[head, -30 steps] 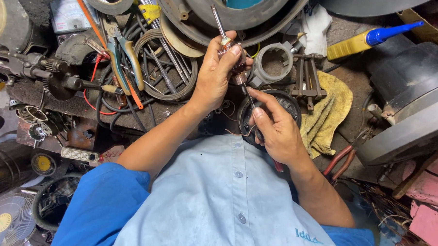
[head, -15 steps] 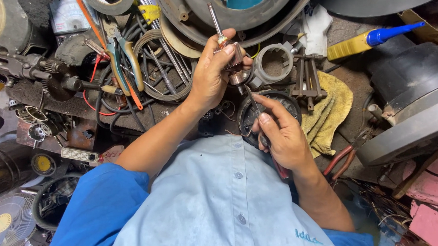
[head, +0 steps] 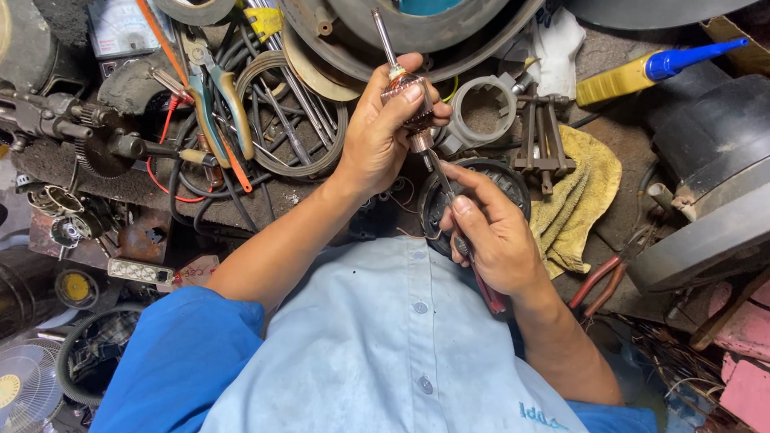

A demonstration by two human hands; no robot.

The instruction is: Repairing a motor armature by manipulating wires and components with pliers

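R hand (head: 495, 246) fist closed round a red-handled slim metal screwdriver (head: 453, 212), tip up at the small copper-wound motor armature w/ steel shaft (head: 409, 98). L hand (head: 386, 131) fingers curled tight on armature, held above cluttered bench, yellow rag (head: 586, 194) beyond.

Pale blue buttoned shirt (head: 397, 362) with darker blue sleeves (head: 175, 363).

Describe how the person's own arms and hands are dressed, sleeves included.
Both hands are bare: no gloves, rings or watch show on the left hand or the right hand. The forearms are uncovered to about the elbow. Above that come short bright-blue sleeves, joined to a pale blue, buttoned shirt front bearing small blue embroidery near the right sleeve.
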